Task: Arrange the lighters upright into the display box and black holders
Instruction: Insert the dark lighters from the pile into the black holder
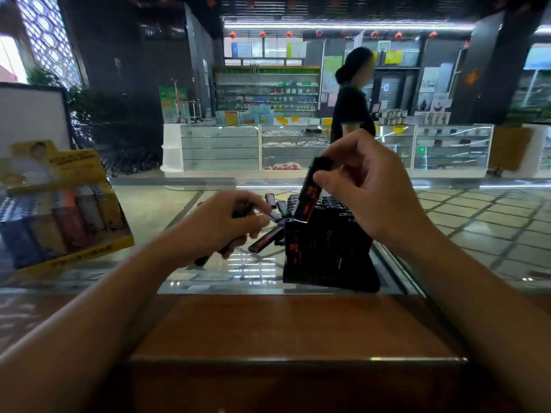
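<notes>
Now the right hand (369, 186) pinches a lighter (311, 193) near-upright over the black holder (328, 251), frame centre; left hand (226, 225) grips spare lighters (265, 239).

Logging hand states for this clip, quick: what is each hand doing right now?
Left hand: closed, gripping a bunch of black lighters.
Right hand: closed, pinching one black-and-red lighter over the black holder.

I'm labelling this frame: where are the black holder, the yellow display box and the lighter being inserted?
black holder (328, 257): head view, front wall.
yellow display box (74, 162): head view, upper header card.
lighter (311, 201): head view, red-printed body below the right hand's fingers.
</notes>
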Tool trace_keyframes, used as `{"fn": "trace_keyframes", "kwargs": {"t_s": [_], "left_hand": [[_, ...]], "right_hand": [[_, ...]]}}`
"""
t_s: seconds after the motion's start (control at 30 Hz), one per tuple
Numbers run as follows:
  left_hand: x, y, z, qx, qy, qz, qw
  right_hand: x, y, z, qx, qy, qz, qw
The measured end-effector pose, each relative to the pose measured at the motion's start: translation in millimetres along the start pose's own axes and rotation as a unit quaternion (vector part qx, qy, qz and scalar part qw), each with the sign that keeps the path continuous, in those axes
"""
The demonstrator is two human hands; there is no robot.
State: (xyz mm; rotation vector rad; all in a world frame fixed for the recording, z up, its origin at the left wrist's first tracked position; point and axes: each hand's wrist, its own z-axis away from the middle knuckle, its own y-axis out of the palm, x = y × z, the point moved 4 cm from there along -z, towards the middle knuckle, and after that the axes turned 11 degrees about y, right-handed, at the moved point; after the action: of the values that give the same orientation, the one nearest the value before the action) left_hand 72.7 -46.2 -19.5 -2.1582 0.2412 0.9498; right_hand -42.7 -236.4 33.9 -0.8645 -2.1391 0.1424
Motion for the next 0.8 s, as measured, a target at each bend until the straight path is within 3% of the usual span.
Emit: {"fn": "trace_keyframes", "kwargs": {"t_s": [0.07,0.23,0.43,0.63,0.8], "left_hand": [[4,10,11,0.074,-0.009,-0.031,0.997],[-4,30,13,0.128,0.047,-0.141,0.981],[-6,34,15,0.119,0.075,-0.174,0.975],[-4,33,15,0.108,0.089,-0.213,0.967],[0,32,14,0.118,0.079,-0.215,0.966]], "right_hand": [[2,-8,7,-0.021,-0.017,0.026,0.999],[3,-3,21,0.014,-0.033,0.096,0.995],[-13,20,33,0.046,-0.066,0.189,0.979],[-15,30,36,0.021,-0.129,0.296,0.946],[-17,31,36,0.025,-0.123,0.313,0.942]]}}
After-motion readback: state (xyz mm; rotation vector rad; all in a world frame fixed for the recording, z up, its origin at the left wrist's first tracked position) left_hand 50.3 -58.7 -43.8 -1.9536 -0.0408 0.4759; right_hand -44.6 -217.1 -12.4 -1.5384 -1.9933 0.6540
